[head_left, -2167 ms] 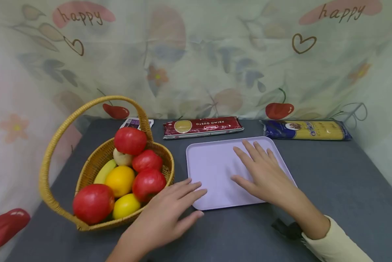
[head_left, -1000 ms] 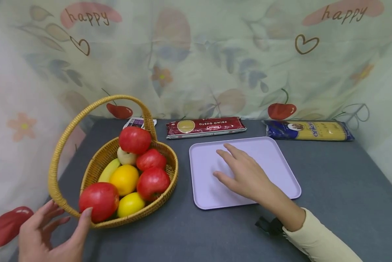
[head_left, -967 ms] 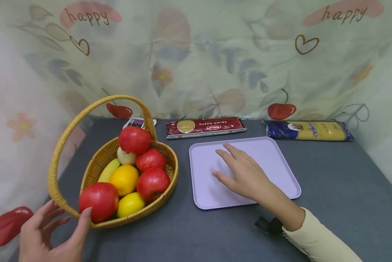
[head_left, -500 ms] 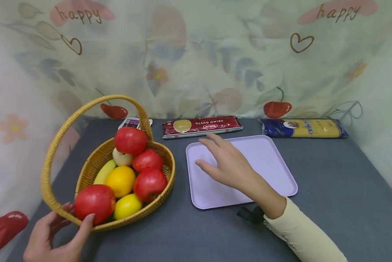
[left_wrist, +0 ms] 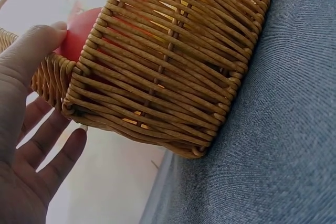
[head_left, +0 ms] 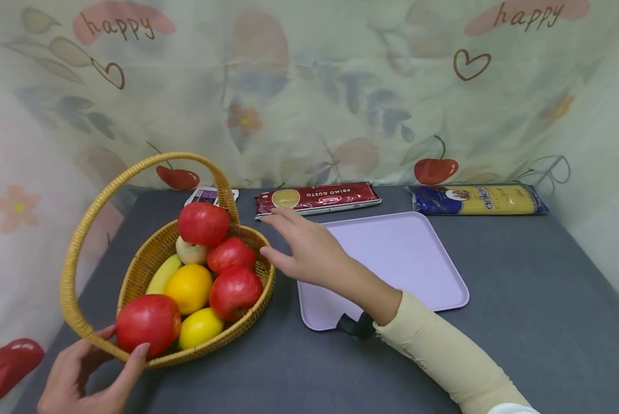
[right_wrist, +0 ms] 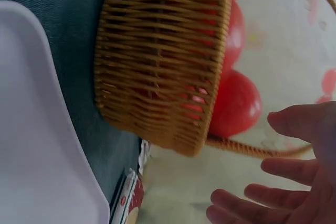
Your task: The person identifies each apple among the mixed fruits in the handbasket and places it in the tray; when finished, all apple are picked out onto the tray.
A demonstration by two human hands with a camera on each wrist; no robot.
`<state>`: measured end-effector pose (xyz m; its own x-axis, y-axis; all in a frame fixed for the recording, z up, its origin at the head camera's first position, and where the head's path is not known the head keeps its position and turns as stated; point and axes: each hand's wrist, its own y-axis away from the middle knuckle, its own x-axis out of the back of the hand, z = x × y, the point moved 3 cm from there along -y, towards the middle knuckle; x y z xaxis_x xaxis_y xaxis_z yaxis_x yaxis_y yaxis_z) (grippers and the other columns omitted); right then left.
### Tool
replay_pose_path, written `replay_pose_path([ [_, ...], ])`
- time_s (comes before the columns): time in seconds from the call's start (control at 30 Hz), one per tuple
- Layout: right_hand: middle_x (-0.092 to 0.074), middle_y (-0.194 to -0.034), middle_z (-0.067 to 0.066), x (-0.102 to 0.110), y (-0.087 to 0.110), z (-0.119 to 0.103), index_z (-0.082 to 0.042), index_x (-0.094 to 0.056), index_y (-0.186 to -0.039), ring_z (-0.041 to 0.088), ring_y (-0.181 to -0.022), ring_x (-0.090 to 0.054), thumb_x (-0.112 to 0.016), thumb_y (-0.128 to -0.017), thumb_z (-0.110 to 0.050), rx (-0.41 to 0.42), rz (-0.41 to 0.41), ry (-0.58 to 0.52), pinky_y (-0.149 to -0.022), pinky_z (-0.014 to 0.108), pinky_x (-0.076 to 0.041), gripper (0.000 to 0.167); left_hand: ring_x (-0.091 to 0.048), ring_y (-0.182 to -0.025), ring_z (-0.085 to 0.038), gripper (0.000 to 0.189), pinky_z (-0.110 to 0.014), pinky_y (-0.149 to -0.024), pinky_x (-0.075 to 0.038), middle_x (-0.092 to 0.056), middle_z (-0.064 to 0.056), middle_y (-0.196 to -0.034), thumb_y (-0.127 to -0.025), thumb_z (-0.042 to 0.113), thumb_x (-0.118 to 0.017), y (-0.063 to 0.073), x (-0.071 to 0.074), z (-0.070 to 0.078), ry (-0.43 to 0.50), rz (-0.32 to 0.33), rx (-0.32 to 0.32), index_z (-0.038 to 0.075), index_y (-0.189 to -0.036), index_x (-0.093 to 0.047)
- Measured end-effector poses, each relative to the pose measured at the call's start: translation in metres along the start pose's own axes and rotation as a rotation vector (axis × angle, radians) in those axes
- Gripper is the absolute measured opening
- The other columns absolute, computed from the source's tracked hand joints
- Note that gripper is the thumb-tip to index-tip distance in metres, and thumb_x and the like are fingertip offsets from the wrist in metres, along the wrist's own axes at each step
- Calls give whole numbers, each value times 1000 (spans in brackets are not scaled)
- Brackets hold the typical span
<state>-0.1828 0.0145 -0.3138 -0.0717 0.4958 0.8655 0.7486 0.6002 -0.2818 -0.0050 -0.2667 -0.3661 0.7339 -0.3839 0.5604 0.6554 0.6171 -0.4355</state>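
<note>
A wicker basket [head_left: 145,257] with a tall arched handle stands at the left, full of fruit. My left hand [head_left: 84,379] grips its near left rim at the handle's foot, thumb on top beside a large red apple [head_left: 149,325]; in the left wrist view the fingers lie outside the wicker [left_wrist: 163,66]. My right hand [head_left: 306,247] hovers between basket and tray, fingers spread and holding nothing, thumb toward the basket's right rim. Inside are several more red apples [head_left: 235,293], an orange [head_left: 189,288], a yellow lemon [head_left: 202,329], a pale round fruit [head_left: 191,251] and a banana [head_left: 164,275].
A lilac tray [head_left: 397,259] lies at mid-table, partly under my right forearm. Along the back edge are a red Primo Gusto packet [head_left: 319,198], a blue and yellow pasta bag [head_left: 480,199] and a purple-white packet [head_left: 206,195] behind the basket. A printed curtain hangs behind.
My left hand has gone from the basket's front right to its near left rim and taken hold there. My right hand has moved left from over the tray toward the basket.
</note>
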Motion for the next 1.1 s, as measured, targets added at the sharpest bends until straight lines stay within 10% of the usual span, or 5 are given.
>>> replay_pose_path([
  [0.5, -47, -146, 10, -28, -56, -48, -12, -45, -148, 18, -95, -68, -65, -96, -40, 94, 41, 163, -84, 31, -58, 62, -51, -83, 4, 52, 3, -71, -37, -61, -6, -106, -75, 24, -91, 3, 1, 0, -25, -21, 65, 9, -120, -70],
  [1.1, -44, -149, 5, -56, -96, -51, -14, -37, -153, 22, -92, -66, -54, -94, -65, -73, -52, 175, -77, 33, -59, 80, -53, -84, 3, 51, 0, -74, -42, -60, 6, -97, -68, 6, -93, -1, 1, -3, 57, 10, -92, -1, -113, -70],
])
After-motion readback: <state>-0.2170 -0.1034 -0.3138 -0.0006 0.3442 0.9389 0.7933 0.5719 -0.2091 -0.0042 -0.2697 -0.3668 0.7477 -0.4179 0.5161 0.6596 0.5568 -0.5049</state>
